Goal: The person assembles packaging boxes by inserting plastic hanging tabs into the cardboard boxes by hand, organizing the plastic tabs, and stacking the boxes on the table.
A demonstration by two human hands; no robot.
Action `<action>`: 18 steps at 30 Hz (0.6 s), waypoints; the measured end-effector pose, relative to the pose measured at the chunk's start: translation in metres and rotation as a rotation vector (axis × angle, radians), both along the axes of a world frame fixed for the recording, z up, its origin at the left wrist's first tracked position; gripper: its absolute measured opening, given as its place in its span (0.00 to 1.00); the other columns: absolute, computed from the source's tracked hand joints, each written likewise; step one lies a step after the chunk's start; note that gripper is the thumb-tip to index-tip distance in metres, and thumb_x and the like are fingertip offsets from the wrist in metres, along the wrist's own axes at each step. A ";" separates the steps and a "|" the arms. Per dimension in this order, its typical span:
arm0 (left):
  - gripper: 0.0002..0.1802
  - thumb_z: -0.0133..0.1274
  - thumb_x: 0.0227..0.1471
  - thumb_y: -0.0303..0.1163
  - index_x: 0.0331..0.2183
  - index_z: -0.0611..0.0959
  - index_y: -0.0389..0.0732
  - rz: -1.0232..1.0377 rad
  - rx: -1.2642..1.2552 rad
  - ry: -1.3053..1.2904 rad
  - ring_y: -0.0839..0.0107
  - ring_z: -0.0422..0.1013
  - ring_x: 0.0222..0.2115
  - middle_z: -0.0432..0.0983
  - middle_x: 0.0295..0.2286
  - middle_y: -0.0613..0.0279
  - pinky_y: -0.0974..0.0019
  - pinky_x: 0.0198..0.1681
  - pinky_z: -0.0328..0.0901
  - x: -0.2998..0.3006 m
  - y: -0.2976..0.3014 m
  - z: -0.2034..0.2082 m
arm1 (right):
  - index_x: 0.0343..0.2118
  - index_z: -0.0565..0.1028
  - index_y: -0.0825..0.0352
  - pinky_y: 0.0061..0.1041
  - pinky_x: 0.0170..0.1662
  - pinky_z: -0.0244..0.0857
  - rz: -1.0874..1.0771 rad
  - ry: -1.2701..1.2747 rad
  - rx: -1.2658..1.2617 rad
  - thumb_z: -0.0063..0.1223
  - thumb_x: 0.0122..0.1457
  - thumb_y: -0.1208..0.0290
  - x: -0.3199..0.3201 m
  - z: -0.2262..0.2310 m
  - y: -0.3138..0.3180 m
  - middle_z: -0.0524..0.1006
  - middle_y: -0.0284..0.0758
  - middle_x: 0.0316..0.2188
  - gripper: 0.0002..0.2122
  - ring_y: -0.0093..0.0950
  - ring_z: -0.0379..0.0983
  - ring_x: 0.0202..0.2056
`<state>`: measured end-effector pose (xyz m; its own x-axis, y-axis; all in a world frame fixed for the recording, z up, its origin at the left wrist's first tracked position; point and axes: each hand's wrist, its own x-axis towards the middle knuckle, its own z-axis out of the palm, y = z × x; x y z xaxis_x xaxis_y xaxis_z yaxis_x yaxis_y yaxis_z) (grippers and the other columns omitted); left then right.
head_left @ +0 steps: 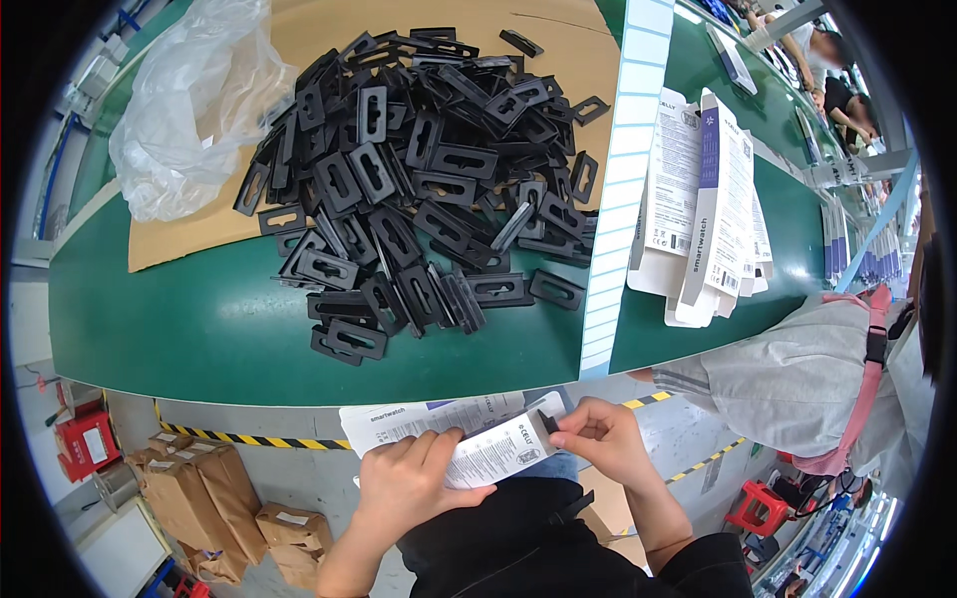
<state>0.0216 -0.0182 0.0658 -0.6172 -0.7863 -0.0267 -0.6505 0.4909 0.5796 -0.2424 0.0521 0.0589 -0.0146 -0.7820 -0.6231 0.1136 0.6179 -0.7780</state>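
Observation:
In front of my body, below the table edge, a long white printed box [498, 453] lies tilted in my left hand [414, 488], whose fingers wrap over its near side. At the box's upper right end my right hand [610, 441] pinches a small black plastic hanger piece [548, 421], which touches that end. How far the piece goes into the box I cannot tell. Just behind the held box are more flat white and purple cartons [389, 419], partly hidden by it. A large heap of black slotted hanger pieces [424, 184] covers the middle of the green table [199, 329].
Brown cardboard [164, 239] lies under the heap, with a crumpled clear plastic bag [189, 120] on its left. A pale striped strip [623, 169] divides the table. Right of it sit stacked white and purple cartons [723, 199]. A person in grey [797, 369] is close on the right.

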 end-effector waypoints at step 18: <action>0.37 0.70 0.28 0.61 0.30 0.82 0.38 -0.032 -0.033 -0.017 0.67 0.74 0.15 0.75 0.18 0.63 0.67 0.19 0.67 0.000 0.004 0.006 | 0.54 0.68 0.74 0.24 0.50 0.67 0.118 -0.068 -0.025 0.55 0.61 0.76 0.016 0.015 -0.007 0.76 0.39 0.46 0.19 0.23 0.72 0.48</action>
